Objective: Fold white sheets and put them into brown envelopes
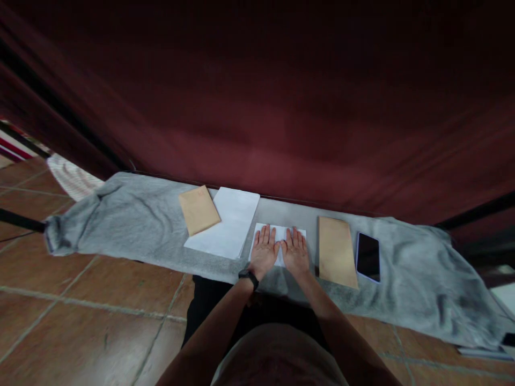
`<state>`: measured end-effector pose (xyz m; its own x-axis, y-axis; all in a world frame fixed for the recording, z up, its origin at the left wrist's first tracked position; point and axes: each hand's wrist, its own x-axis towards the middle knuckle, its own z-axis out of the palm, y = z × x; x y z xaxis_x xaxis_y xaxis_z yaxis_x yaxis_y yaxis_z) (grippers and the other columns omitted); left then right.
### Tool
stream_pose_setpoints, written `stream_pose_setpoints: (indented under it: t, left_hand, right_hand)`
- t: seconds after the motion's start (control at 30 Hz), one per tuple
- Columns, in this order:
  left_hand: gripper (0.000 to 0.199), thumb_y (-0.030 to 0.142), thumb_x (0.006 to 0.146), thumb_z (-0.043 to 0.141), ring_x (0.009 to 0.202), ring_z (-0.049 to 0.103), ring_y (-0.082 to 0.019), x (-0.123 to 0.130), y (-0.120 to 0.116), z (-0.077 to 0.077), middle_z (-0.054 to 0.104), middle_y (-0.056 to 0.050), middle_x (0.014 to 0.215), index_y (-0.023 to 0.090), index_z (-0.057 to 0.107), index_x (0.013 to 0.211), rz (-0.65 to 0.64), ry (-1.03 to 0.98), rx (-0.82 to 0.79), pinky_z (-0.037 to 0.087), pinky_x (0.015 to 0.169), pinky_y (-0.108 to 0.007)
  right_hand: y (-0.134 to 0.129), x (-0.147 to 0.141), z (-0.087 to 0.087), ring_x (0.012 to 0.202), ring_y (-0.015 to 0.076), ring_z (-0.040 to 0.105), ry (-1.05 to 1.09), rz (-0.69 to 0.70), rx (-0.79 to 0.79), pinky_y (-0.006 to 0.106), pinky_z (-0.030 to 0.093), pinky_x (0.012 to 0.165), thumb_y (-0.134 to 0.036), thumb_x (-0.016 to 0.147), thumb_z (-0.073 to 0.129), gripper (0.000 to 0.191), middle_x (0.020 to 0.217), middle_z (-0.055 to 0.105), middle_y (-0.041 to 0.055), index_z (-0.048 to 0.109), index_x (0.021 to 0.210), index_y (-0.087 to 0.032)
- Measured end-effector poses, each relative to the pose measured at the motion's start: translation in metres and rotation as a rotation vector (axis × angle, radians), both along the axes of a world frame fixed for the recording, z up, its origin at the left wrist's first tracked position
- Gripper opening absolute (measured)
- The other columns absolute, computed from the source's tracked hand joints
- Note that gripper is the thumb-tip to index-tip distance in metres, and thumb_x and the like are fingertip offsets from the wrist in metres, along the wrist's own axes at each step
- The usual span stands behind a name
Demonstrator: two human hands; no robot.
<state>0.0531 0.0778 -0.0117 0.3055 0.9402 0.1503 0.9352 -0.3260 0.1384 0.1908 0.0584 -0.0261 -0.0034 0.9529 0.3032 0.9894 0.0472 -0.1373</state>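
White paper (280,235), in my head view, lies on the grey-draped tabletop (140,220) under my left grip (264,251) and my right grip (296,252), both wide and flat, fingers stretched forward (some brown paper (337,251) sits just to the right, then a phone (368,257)).

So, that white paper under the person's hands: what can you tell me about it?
The white paper looks plain, with straight edges and no writing that I can make out. It lies flat on the grey cloth, between the stacked papers on the left and a brown envelope-like piece on the right. The left hand and right hand rest palm-down on it, covering much of it. Whether it is folded, I can't tell.
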Motion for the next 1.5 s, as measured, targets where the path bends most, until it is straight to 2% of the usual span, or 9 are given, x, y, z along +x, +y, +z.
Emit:
stream_pose_setpoints:
  t: [0.27,0.6,0.73,0.83,0.93,1.13,1.27,1.37,1.5]
  left_hand:
    - [0.060,0.045,0.104,0.036,0.153,0.026,-0.027,-0.022,-0.032,0.003,0.031,-0.013,0.164,0.016,0.036,0.156,-0.043,0.004,0.051,0.023,0.125,-0.048]
    - [0.052,0.041,0.103,0.045,0.151,0.032,-0.026,-0.045,-0.067,0.006,0.037,-0.004,0.162,0.029,0.043,0.153,-0.168,-0.040,0.092,0.029,0.123,-0.047]
    - [0.047,0.042,0.103,0.045,0.150,0.033,-0.027,-0.049,-0.075,0.007,0.039,0.003,0.161,0.037,0.046,0.150,-0.265,-0.035,0.075,0.029,0.123,-0.050]
    - [0.047,0.041,0.104,0.043,0.150,0.035,-0.025,-0.048,-0.081,0.009,0.040,0.004,0.160,0.035,0.044,0.151,-0.329,-0.029,0.050,0.030,0.123,-0.049]
    - [0.048,0.040,0.105,0.042,0.149,0.036,-0.023,-0.048,-0.086,0.011,0.042,0.003,0.159,0.030,0.042,0.152,-0.359,-0.041,0.036,0.031,0.123,-0.047]
    - [0.058,0.042,0.104,0.044,0.150,0.035,-0.025,-0.059,-0.097,0.006,0.042,-0.013,0.159,0.013,0.038,0.154,-0.315,-0.058,0.082,0.036,0.121,-0.044]
    - [0.061,0.043,0.104,0.042,0.150,0.033,-0.028,-0.059,-0.101,0.000,0.041,-0.018,0.158,0.009,0.036,0.154,-0.244,-0.068,0.109,0.037,0.119,-0.046]
    - [0.059,0.041,0.104,0.039,0.150,0.033,-0.029,-0.045,-0.098,-0.001,0.041,-0.019,0.158,0.008,0.037,0.153,-0.197,-0.060,0.097,0.037,0.119,-0.049]
    - [0.053,0.036,0.106,0.034,0.151,0.032,-0.023,-0.014,-0.084,0.002,0.040,-0.013,0.160,0.013,0.039,0.153,-0.273,-0.058,0.037,0.032,0.123,-0.046]
  right_hand:
    - [-0.021,0.012,-0.006,0.149,0.0340,0.033,-0.025,0.010,0.055,0.051,0.029,0.118,-0.037,0.105,0.035,0.059,0.160,0.033,0.0255,0.038,0.153,-0.003]
    - [-0.062,0.018,-0.005,0.148,0.0329,0.036,-0.026,0.040,0.097,0.052,0.034,0.117,-0.031,0.105,0.038,0.055,0.160,0.035,0.0230,0.038,0.153,-0.006]
    - [-0.079,0.019,0.002,0.148,0.0303,0.037,-0.025,0.201,0.034,0.052,0.032,0.119,-0.030,0.104,0.040,0.053,0.161,0.036,0.0162,0.040,0.154,-0.012]
    - [-0.090,0.018,0.008,0.148,0.0249,0.037,-0.040,0.362,-0.014,0.047,0.030,0.122,-0.031,0.105,0.038,0.052,0.160,0.040,0.0104,0.040,0.154,-0.015]
    - [-0.097,0.020,0.011,0.148,0.0233,0.037,-0.053,0.425,-0.026,0.045,0.030,0.123,-0.034,0.106,0.037,0.055,0.160,0.040,0.0109,0.035,0.156,-0.013]
    - [-0.106,0.028,0.003,0.149,0.0278,0.035,-0.056,0.331,0.027,0.047,0.033,0.121,-0.044,0.105,0.038,0.068,0.163,0.033,0.0167,0.020,0.161,-0.010]
    - [-0.115,0.028,-0.004,0.148,0.0308,0.036,-0.080,0.234,0.065,0.048,0.033,0.120,-0.046,0.104,0.040,0.073,0.163,0.031,0.0201,0.016,0.161,-0.007]
    - [-0.119,0.026,-0.006,0.147,0.0314,0.037,-0.084,0.189,0.088,0.048,0.033,0.120,-0.047,0.104,0.040,0.074,0.162,0.032,0.0208,0.017,0.161,-0.007]
    - [-0.121,0.024,-0.005,0.146,0.0318,0.040,-0.084,0.169,0.085,0.049,0.034,0.119,-0.044,0.104,0.039,0.070,0.161,0.035,0.0209,0.021,0.160,-0.007]
